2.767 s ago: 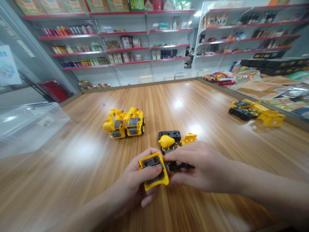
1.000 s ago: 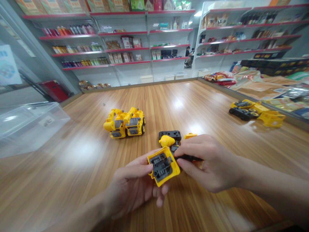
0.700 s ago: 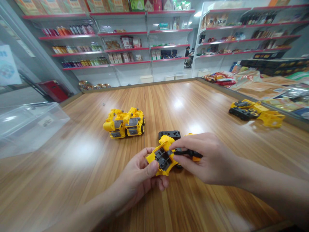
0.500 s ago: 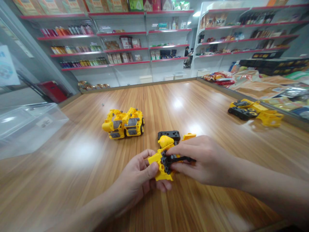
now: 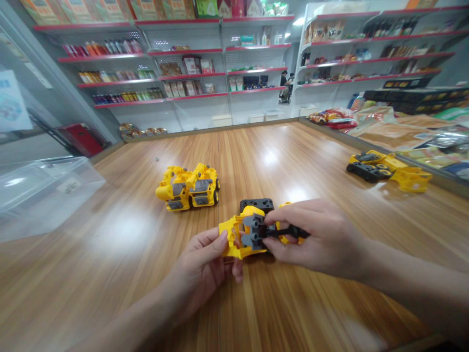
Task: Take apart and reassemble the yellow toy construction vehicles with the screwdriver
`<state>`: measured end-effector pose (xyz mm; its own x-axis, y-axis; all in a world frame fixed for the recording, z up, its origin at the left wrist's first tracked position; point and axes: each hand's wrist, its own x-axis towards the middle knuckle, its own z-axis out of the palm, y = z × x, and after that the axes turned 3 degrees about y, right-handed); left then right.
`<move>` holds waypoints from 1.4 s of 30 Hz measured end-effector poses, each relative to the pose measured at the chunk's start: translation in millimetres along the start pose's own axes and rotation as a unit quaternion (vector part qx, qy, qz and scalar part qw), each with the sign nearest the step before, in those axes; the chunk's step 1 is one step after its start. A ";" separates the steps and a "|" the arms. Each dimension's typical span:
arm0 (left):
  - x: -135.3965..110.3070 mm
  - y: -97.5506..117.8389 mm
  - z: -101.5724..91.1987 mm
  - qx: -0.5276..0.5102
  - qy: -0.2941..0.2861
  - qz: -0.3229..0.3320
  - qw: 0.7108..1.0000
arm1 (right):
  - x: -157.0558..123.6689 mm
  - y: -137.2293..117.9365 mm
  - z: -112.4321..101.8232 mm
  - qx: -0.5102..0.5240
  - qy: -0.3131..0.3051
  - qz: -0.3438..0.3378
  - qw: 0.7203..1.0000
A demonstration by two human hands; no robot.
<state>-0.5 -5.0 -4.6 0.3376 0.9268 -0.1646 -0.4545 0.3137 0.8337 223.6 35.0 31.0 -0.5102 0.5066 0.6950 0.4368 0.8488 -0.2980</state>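
My left hand (image 5: 207, 261) is closed on a yellow plastic toy-vehicle piece (image 5: 231, 234), thumb on top and fingers underneath. At its right side is a grey plastic toy part (image 5: 252, 231) with a black stem (image 5: 289, 231). My right hand (image 5: 315, 234) pinches that grey part between thumb and fingers, the stem running under the palm. Whether the two pieces are joined I cannot tell. Just behind them on the table lie a black track-like base (image 5: 256, 204) and more yellow parts, partly hidden by my hands.
Two yellow toy trucks (image 5: 188, 188) stand side by side on the wooden table (image 5: 146, 283), left of my hands. A yellow toy with black tracks (image 5: 370, 171) is at the far right. A clear plastic box (image 5: 47, 195) sits left; packaged goods (image 5: 395, 127) border the right edge.
The yellow piece has turned in my left hand and shifted slightly left. My right hand has moved a little right, and the grey part now shows more plainly between the hands.
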 end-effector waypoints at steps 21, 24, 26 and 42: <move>10.1 5.2 -30.9 0.620 0.200 0.247 0.717 | 2.8 1.3 2.5 0.003 0.078 0.144 0.987; 11.7 1.4 -33.8 0.618 0.178 0.236 0.729 | 2.7 1.2 2.3 0.006 0.073 0.142 0.987; 12.0 1.0 -34.2 0.620 0.169 0.238 0.728 | 2.7 1.0 2.0 0.006 0.069 0.142 0.987; 6.6 1.9 -25.6 0.627 0.132 0.214 0.737 | 2.1 1.5 2.6 0.005 0.061 0.145 0.988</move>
<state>-20.1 7.0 -17.6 0.1378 0.9451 0.2962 0.7027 -0.3041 0.6433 221.3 37.6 30.2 -0.2718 0.7065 0.6534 0.5438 0.6730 -0.5015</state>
